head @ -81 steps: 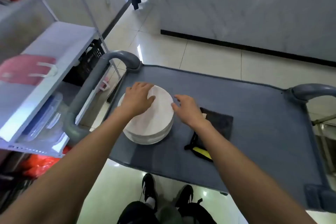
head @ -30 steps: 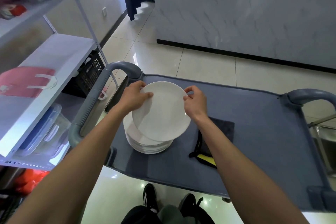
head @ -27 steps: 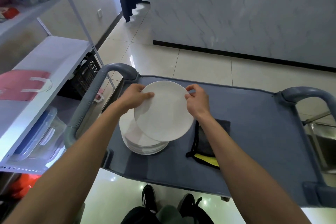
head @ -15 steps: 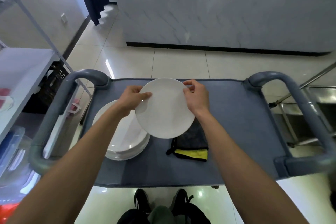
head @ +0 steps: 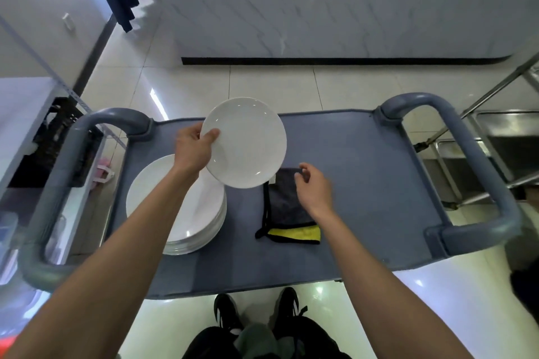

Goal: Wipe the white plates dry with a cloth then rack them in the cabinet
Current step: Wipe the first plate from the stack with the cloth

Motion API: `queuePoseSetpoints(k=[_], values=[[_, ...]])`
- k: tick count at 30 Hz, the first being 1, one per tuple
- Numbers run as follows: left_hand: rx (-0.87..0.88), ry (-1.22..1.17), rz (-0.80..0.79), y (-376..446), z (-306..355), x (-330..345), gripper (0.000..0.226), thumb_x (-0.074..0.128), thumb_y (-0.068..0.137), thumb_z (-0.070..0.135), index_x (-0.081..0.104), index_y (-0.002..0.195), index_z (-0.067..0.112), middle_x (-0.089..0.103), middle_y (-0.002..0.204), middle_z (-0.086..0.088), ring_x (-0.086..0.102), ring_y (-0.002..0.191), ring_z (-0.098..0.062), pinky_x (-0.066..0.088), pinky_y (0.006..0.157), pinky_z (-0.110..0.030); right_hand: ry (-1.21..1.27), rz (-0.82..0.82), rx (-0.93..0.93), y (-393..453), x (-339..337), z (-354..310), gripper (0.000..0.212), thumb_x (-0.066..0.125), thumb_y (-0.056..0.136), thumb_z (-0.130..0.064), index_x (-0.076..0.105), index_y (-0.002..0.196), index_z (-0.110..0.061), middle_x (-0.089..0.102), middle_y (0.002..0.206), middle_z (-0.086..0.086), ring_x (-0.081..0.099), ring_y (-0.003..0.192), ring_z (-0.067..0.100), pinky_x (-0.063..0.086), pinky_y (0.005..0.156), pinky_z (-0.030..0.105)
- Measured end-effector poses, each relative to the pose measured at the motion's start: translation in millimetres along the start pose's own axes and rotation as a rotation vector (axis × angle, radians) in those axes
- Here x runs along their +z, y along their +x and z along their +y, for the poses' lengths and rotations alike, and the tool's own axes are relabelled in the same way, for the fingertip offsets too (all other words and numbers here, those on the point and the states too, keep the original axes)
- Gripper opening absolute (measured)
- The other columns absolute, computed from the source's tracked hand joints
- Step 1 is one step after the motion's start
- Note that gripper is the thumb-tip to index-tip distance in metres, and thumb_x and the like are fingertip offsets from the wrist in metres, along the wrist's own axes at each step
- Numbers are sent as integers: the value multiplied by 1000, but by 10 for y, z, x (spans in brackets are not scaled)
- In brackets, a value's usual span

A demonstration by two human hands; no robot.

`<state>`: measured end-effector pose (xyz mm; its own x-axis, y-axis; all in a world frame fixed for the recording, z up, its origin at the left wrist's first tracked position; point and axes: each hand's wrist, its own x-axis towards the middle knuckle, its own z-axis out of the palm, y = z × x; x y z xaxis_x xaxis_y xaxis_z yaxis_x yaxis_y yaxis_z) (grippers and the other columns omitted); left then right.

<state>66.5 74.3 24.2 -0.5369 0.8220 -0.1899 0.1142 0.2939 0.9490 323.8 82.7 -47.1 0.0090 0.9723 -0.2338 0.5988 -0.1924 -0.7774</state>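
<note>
1. My left hand (head: 193, 151) grips a single white plate (head: 244, 143) by its left rim, thumb on the upper face and fingers curled under. The plate is held clear of the cart, tilted slightly, above the far edge of the stack.
2. My right hand (head: 313, 188) holds nothing. Its fingers are loosely curled, with the fingertips above the far edge of the folded cloth (head: 287, 210). Whether they touch the fabric, I cannot tell.
3. The right hand sits just below and to the right of the held plate, apart from its rim.
4. The cloth lies flat on the blue-grey cart top (head: 364, 183), dark grey on its upper face with a yellow layer showing along the near edge and black trim. The lower right rim of the held plate overlaps its far left corner in this view.
5. The stack of white plates (head: 175, 213) rests on the left part of the cart top, just left of the cloth and not touching it. My left forearm crosses over the stack.
6. The cart has rounded grey handles at its left (head: 58, 183) and right (head: 478, 178) ends.
7. A white shelf unit (head: 20, 102) stands to the left of the cart; stainless steel framework (head: 495, 148) stands to the right.
8. My black shoes (head: 227, 315) show on the glossy tiled floor (head: 262, 87) below the near edge of the cart.
</note>
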Motion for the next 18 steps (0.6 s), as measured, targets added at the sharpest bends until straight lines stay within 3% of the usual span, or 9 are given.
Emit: queuePoseSetpoints(k=[5, 8, 12, 15, 18], values=[[-2, -4, 8, 15, -49, 58, 8, 65, 96, 19, 72, 95, 23, 71, 88, 6, 64, 77, -12, 55, 76, -32, -278, -98, -71, -88, 237, 225, 59, 62, 97, -35, 45, 150, -16, 43, 155, 8, 34, 145, 27, 32, 118, 43], [1, 3, 10, 36, -60, 75, 8, 65, 96, 21, 72, 96, 24, 71, 90, 5, 65, 79, -14, 56, 79, -35, -518, -191, -45, -144, 327, 279, 77, 57, 94, -56, 26, 159, -26, 17, 167, 8, 11, 154, 28, 18, 123, 51], [6, 3, 16, 64, -92, 88, 9, 66, 95, 21, 73, 96, 25, 72, 90, 7, 65, 79, -14, 57, 80, -37, -691, -323, -3, -176, 479, 266, 104, 50, 85, -78, -2, 161, -31, -10, 167, 17, -10, 153, 41, 3, 121, 62], [12, 27, 20, 82, -105, 74, 9, 65, 95, 22, 73, 93, 27, 72, 87, 9, 65, 78, -13, 57, 79, -37, -764, -325, -4, -178, 617, 269, 110, 51, 82, -80, -9, 160, -31, -15, 165, 23, -13, 150, 48, 0, 118, 68], [6, 37, 23, 113, -114, 32, 14, 66, 93, 24, 73, 85, 32, 73, 88, 6, 67, 80, -18, 58, 80, -41, -830, -275, -32, -190, 698, 292, 97, 51, 90, -69, -1, 161, -29, -9, 165, 24, -7, 150, 50, 8, 117, 68]])
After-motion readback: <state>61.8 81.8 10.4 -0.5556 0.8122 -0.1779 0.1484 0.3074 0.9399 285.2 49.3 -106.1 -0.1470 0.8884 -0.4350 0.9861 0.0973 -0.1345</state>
